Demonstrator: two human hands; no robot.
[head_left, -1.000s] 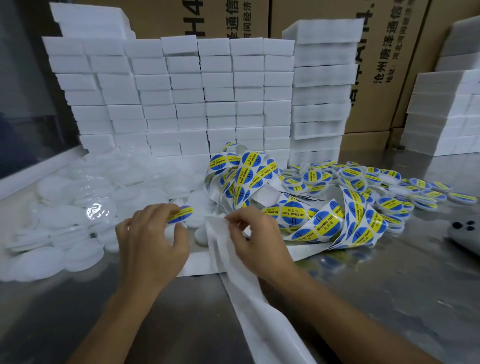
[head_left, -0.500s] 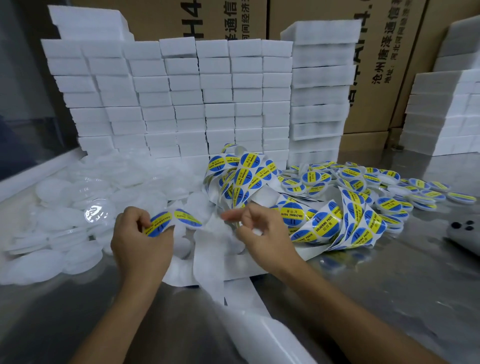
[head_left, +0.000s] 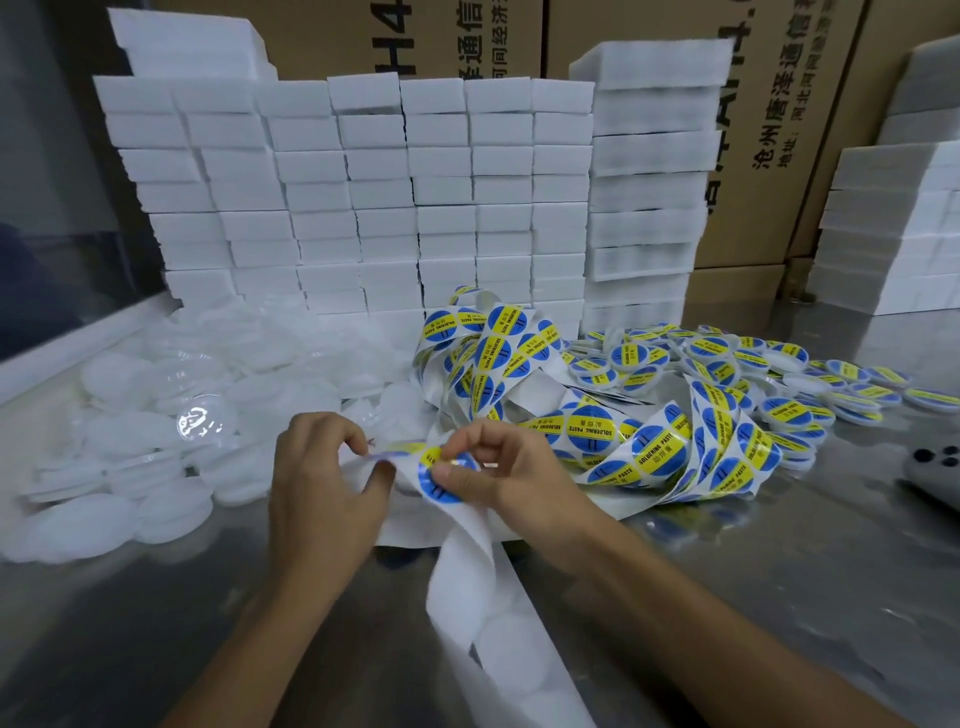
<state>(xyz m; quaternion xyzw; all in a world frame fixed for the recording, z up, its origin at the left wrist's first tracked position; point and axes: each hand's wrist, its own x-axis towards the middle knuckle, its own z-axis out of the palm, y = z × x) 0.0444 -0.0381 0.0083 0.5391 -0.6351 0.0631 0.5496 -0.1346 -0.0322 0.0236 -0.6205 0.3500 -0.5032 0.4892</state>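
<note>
Both hands meet over the near middle of the metal table (head_left: 779, 597). The left hand (head_left: 322, 483) has its fingers curled and pinches the white backing strip (head_left: 467, 571), whose bare length trails down toward the person. The right hand (head_left: 509, 478) pinches the edge of a round blue and yellow sticker (head_left: 441, 483) between thumb and forefinger. The sticker sits between the two hands, against the strip. Whether it is fully free of the paper cannot be told. Just beyond the right hand lies the loose coil of stickers (head_left: 597, 431) on their backing, printed "SOLDERING PASTE". To the left is a heap of plain round cases (head_left: 156, 415), clear or white and without labels. What they hold cannot be seen. To the right, behind the coil, lies a spread of round cases (head_left: 779, 374) that already carry the same sticker on top, lids on, contents hidden. White blocks (head_left: 363, 197) stand stacked in a wall at the back, with closed cardboard boxes (head_left: 753, 156) behind them. A phone (head_left: 935, 467) lies at the right edge
</note>
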